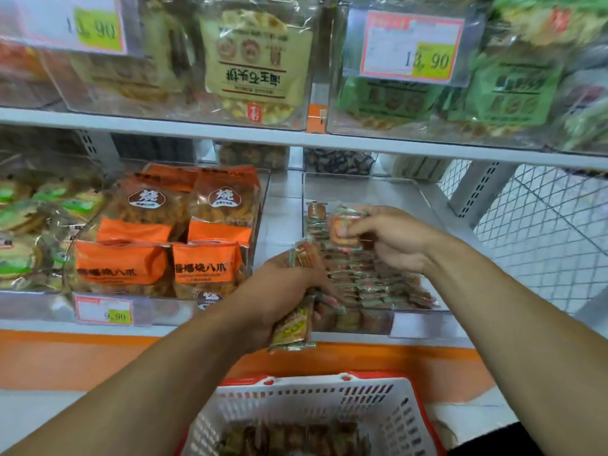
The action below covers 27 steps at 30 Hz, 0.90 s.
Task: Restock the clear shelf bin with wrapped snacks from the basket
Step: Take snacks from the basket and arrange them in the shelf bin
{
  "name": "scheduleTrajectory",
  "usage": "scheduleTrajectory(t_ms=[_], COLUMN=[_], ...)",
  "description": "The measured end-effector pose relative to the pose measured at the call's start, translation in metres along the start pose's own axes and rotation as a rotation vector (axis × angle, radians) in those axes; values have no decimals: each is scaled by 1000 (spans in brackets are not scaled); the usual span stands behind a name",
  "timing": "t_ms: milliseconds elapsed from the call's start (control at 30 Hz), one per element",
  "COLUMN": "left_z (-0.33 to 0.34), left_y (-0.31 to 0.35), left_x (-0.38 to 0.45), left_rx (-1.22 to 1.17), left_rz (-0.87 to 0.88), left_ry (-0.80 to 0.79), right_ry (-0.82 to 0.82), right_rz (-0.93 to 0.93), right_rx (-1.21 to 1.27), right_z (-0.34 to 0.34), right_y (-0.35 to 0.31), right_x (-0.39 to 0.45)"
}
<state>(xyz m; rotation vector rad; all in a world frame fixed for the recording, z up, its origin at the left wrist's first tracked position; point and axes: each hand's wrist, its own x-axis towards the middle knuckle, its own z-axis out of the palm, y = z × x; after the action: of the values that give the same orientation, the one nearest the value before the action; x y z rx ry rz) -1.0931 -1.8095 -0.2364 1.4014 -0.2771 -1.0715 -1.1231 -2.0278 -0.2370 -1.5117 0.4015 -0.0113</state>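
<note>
White shop shelving [197, 134] fills the view, two tiers of clear boxes packed with bagged snacks, with an orange band along the base and wire mesh [543, 232] off to the right. On the upper tier, price tags [411, 47] front bins of beige and green packets. On the lower tier, orange bags [171, 232] crowd the box left of centre.

Next to them on the lower shelf sits the clear shelf bin [408, 189], its front half lined with rows of small wrapped snacks [371, 284] standing on edge (the back of the bin shows bare floor).

Below, at the bottom edge, a white basket [329, 403] with red rim holds more of the same snacks [289, 439], blurred.

Both bare forearms reach in over the basket. The left hand [279, 291] grips a stacked bundle of wrapped snacks [294, 327] just in front of the bin, fingers curled round it. The right hand [394, 238] is over the bin's rows, its fingers [355, 230] pinching a single orange-wrapped snack [342, 228] above the back rows.
</note>
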Motion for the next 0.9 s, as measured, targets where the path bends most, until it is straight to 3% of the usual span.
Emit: scheduleTrajectory(t_ms=[100, 233, 467, 700, 900], left_z=[0, -9, -13, -10, -8], left_y=[0, 2, 3, 7, 7], left_x=[3, 6, 10, 11, 11], left_rx=[-31, -40, -36, -29, -4], left_rz=[18, 71, 76, 90, 104], left_ry=[23, 67, 65, 56, 62], right_ry=[166, 248, 116, 29, 39], right_rz=[83, 121, 238, 220, 114], right_rx=[36, -74, -186, -331, -796], right_z=[-1, -5, -15, -16, -4], right_y=[8, 9, 9, 10, 17], right_x=[50, 101, 143, 132, 119])
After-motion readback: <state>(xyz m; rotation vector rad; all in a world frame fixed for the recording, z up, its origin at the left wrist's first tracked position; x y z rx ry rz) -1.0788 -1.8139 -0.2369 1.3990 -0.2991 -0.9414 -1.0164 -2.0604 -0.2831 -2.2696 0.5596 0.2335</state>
